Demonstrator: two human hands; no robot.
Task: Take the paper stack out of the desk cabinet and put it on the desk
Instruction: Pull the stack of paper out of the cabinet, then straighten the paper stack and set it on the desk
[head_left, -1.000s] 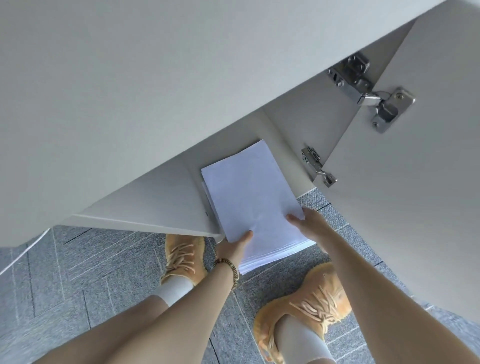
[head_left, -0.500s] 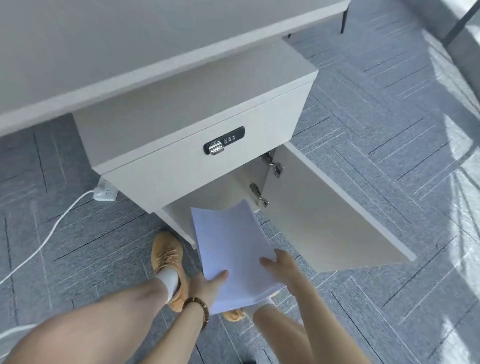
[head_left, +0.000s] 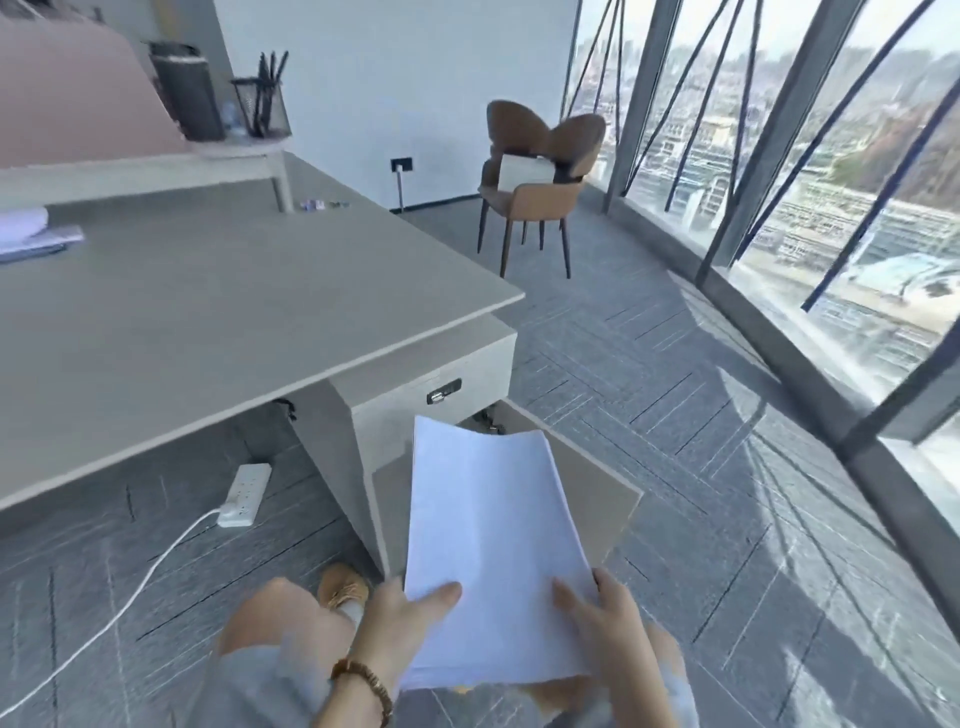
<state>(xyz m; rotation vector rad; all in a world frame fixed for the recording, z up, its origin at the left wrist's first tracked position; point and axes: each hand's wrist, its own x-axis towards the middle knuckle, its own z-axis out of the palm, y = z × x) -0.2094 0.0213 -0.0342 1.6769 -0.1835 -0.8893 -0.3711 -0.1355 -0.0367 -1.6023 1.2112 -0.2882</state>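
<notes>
Head view
Paper stack (head_left: 493, 545): held in the air in front of the open cabinet door (head_left: 597, 499), clear of the cabinet (head_left: 415, 384), below the table (head_left: 208, 306) edge.
Left hand (head_left: 405, 618): fingers clamped on the stack's near left corner, thumb on top.
Right hand (head_left: 602, 613): gripping the near right corner, thumb on top.
Stack shape: bowed slightly, far edge probably sagging; blurred.
Floor: power strip (head_left: 244, 493) under the table.

Cabinet interior (head_left: 387, 499): hidden behind paper stack (head_left: 493, 545). Papers (head_left: 31, 234) on desk: cut off at left edge. Small items (head_left: 319, 204) beneath shelf: too blurred for identification.
</notes>
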